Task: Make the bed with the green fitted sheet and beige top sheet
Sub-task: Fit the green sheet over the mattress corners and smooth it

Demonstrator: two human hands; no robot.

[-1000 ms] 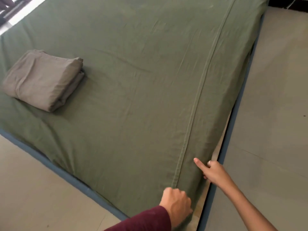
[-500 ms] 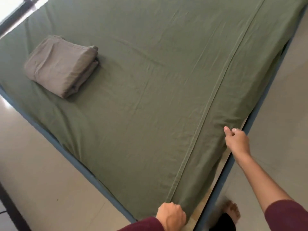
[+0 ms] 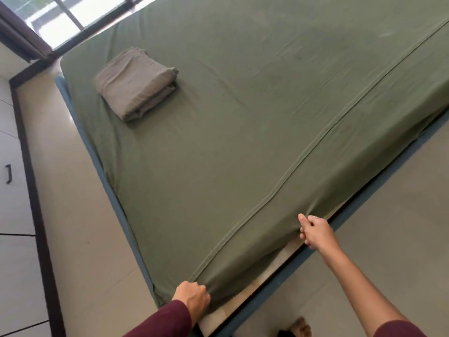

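Observation:
The green fitted sheet (image 3: 255, 122) lies spread over the mattress, with a raised seam running diagonally toward the near corner. My left hand (image 3: 193, 300) is closed on the sheet at that near corner. My right hand (image 3: 315, 231) pinches the sheet's hanging edge further along the right side, a ring on one finger. Below that edge a strip of bare beige mattress (image 3: 264, 276) shows. The folded beige top sheet (image 3: 134, 83) rests on the bed near its far left corner, away from both hands.
A blue bed frame (image 3: 364, 200) edges the mattress on the left and right sides. Tiled floor (image 3: 80, 215) surrounds the bed. A window (image 3: 73, 18) stands beyond the far end, and a cabinet with a dark handle (image 3: 8, 173) at the left. My foot (image 3: 301, 328) is near the frame.
The view has swung left, showing the window and cabinet. My right hand has closed on the sheet's side edge. My left hand stays gripping the near corner.

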